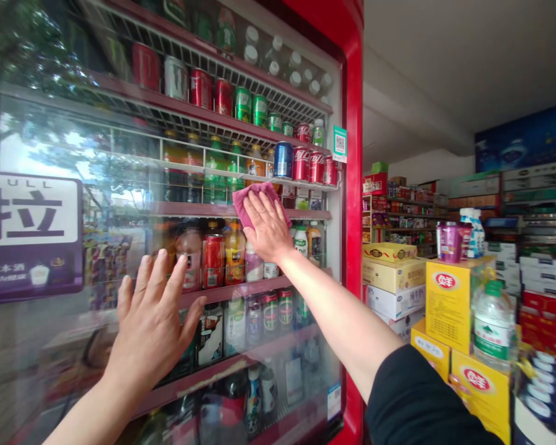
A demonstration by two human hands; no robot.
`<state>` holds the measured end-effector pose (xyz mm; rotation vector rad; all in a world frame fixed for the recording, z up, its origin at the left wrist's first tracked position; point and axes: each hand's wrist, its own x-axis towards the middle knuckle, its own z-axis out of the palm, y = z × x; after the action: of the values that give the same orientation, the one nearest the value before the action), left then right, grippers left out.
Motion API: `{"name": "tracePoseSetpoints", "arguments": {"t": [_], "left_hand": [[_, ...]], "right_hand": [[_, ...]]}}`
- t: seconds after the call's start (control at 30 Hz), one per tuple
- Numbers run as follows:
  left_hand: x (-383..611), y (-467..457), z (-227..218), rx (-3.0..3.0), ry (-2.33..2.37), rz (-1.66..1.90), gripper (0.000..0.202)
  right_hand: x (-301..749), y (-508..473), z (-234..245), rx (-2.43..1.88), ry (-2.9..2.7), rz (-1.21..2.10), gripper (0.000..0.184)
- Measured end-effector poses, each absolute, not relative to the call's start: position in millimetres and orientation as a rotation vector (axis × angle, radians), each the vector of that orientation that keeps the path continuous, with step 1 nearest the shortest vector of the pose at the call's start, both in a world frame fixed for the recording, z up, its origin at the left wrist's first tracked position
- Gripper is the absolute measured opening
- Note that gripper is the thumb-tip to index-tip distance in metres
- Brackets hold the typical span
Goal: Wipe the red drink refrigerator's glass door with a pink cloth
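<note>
My right hand (pixel 267 225) lies flat over a pink cloth (pixel 241 209), holding it against the glass door (pixel 134 154) of a red drinks fridge. The cloth's edges stick out above and around my fingers. Lower and to the left, my left hand (pixel 151 315) is open with its fingers spread and nothing in it. It is up close to the same glass; whether the palm touches cannot be made out. Behind the glass, cans and bottles line several shelves, among them a red can (pixel 212 261) and a blue can (pixel 283 159).
A purple and white pull sign (pixel 32 238) is stuck on the door at left. The red fridge frame (pixel 353 204) stands to the right of my hands. Beyond it are stacked yellow boxes (pixel 449 303), a large water bottle (pixel 492 321) and stocked shelves (pixel 410 213).
</note>
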<state>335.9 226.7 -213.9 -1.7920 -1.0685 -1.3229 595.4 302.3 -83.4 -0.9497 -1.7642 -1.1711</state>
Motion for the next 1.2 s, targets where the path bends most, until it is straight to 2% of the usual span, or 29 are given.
{"name": "tracePoseSetpoints", "arguments": {"t": [0.13,0.33,0.53,0.8,0.93,1.2], "left_hand": [[332.3,222.1,-211.2,-1.794,-1.042,-1.314,0.081],[308.1,221.7,-206.4,-1.794,-1.079,-1.364,0.083],[288.0,219.3,-202.6,-1.728,-1.110,-1.350,0.080],[276.6,216.7,-203.8,-1.694,-1.154,-1.342,0.077],[282.3,213.5,-203.9,-1.709,-1.147,-1.328,0.075],[295.0,193.2,-195.7,-1.698,-1.135,-1.275,0.078]], "right_hand": [[642.9,307.0,-79.5,-1.065,-1.681,-1.110,0.071],[734.6,313.7,-71.0,-1.418,-1.245,-0.778,0.075],[754.3,316.8,-44.4,-1.422,-0.976,-0.618,0.075],[676.7,322.6,-21.1,-1.340,-1.115,-0.772,0.071],[605.9,311.4,-35.1,-1.203,-1.357,-0.925,0.069],[449.5,280.4,-68.7,-0.882,-1.805,-1.026,0.064]]}}
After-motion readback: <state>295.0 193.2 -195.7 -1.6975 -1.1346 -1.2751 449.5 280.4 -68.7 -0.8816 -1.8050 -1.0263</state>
